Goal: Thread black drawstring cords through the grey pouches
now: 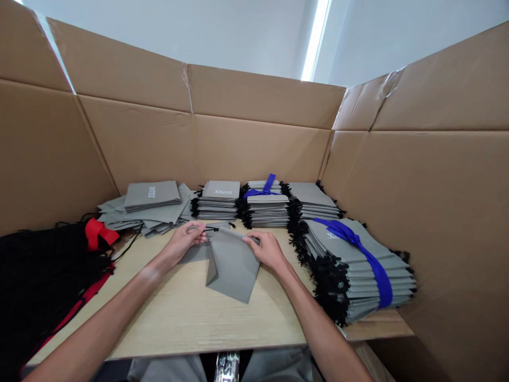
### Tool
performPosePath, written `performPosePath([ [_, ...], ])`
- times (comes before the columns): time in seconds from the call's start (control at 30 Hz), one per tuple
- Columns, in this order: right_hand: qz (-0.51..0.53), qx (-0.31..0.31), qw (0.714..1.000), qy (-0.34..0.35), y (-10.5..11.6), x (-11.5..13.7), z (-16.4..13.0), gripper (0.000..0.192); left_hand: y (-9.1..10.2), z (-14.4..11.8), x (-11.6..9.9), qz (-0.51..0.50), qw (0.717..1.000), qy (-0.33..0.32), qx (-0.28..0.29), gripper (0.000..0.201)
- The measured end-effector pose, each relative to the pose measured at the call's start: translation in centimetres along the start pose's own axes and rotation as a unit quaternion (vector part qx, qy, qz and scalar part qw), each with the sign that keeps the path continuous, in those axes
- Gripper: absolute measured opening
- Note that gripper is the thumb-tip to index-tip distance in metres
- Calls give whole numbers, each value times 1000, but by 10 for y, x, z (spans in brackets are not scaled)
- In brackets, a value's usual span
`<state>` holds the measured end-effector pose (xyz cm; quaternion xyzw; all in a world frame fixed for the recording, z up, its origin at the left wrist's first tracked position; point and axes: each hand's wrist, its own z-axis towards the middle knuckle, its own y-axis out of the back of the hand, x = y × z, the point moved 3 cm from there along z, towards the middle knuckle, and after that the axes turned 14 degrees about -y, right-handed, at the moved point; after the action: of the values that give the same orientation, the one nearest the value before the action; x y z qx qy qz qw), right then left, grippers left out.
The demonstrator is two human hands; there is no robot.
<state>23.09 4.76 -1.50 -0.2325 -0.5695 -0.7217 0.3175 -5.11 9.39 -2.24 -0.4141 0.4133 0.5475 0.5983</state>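
A grey fabric pouch [230, 265] lies on the light wooden table [186, 318] in front of me. My left hand [185, 240] pinches its top left edge, close to a black drawstring [211, 228]. My right hand [267, 249] grips the pouch's top right edge. The pouch's lower corner points toward me.
Loose grey pouches [153, 204] lie at the back left. Neat stacks [218, 201] with black cords stand behind; two bundles [358, 265] are tied with blue ribbon. A heap of black cords [40, 281] with red ties [97, 232] fills the left. Cardboard walls [254, 138] enclose the table.
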Motion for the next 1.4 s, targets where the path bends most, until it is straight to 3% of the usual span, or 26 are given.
performPosePath([
  [0.27,-1,-1,1000,-4,1,0,1,22,4,1,-3,26,999,-32,16,70],
  [0.63,13,-5,1000,6,-4,-3,1,22,9,4,4,24,999,-36,-11,77],
  [0.93,11,-9,1000,1,-4,-4,2,22,9,6,0,75,995,-67,10,72],
  [1.13,22,-7,1000,-2,-3,-7,3,23,10,5,-3,55,996,-70,23,66],
  [1.4,56,8,998,-4,-3,-6,3,24,15,6,-5,65,993,-97,7,61],
])
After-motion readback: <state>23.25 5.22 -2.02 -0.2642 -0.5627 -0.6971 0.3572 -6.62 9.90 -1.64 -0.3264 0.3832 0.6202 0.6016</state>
